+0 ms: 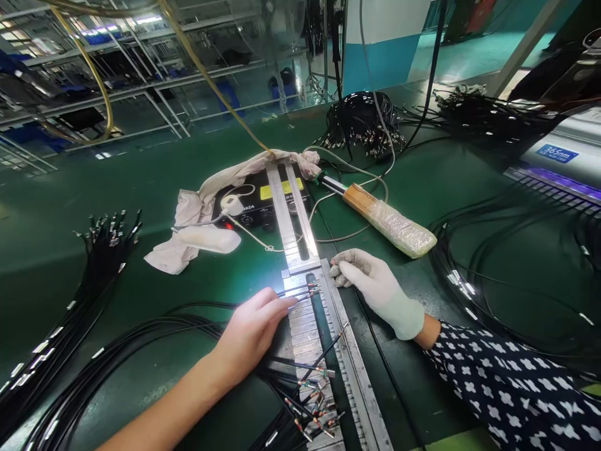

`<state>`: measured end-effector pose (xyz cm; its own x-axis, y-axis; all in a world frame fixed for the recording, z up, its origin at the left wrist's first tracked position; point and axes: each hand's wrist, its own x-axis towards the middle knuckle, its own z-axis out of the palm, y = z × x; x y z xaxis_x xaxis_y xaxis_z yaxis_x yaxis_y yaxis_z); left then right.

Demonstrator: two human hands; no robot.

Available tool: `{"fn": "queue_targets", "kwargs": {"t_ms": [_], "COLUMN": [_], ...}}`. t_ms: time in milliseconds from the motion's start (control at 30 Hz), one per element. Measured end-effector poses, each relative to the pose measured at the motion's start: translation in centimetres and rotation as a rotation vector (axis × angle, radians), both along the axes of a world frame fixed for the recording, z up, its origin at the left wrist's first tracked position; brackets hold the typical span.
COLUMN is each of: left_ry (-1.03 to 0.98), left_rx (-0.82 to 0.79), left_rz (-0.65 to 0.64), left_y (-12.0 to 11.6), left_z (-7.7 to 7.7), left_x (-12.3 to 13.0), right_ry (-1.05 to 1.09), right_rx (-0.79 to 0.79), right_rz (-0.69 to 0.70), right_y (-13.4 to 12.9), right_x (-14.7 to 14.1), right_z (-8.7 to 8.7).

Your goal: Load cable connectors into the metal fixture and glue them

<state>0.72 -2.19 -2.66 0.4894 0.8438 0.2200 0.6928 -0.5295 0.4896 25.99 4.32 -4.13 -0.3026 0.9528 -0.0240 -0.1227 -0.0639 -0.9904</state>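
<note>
My bare left hand (256, 322) pinches thin black cables (295, 292) between thumb and fingers. Their stripped, copper-tipped ends lie across a slotted metal fixture (307, 338). My right hand (370, 285), in a white glove with grey fingertips, is closed beside the fixture's long metal rail (350, 357). Whatever its curled fingers might hold is hidden. Nearer to me, several loose cable ends (314, 404) with small metal and orange tips lie over the fixture. A long slotted metal bar (284, 219) extends away from the fixture's far end.
Behind the fixture, a cloth (188, 207) partly covers a black control box (251, 216). A plastic-wrapped tool handle (399, 228) lies to the right. Cable bundles sit at left (106, 250), at the back (364, 119) and at right (462, 269). A silver 365nm lamp unit (570, 150) glows purple.
</note>
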Motion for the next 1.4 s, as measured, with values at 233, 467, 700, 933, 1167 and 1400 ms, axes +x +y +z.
{"fn": "queue_targets", "kwargs": {"t_ms": [233,467,700,933,1167,1400], "left_ry": [-0.010,0.015,0.171,0.271,0.244,0.169], "left_rx": [-0.048,-0.028,0.142,0.125,0.032,-0.240], "left_rz": [-0.086,-0.107,-0.034,0.033,-0.055,-0.045], "left_y": [1.3,2.0,0.6,-1.3,-3.7,-8.5], "left_z": [0.5,0.7,0.2,-1.6,1.5,3.1], "left_x": [-0.4,0.1,-0.2,-0.7,-2.7,-6.4], "right_ry": [0.020,-0.003,-0.019,-0.511,-0.768,-0.817], "right_rx": [-0.025,-0.004,-0.004,0.330,0.452,0.453], "right_rz": [-0.002,0.015,0.026,-0.072,-0.048,0.024], "right_y": [0.0,0.0,0.0,-0.3,-0.3,-3.2], "right_x": [0.0,0.0,0.2,-1.1,-3.1,-2.4], "right_z": [0.1,0.2,0.0,0.0,0.0,1.1]}}
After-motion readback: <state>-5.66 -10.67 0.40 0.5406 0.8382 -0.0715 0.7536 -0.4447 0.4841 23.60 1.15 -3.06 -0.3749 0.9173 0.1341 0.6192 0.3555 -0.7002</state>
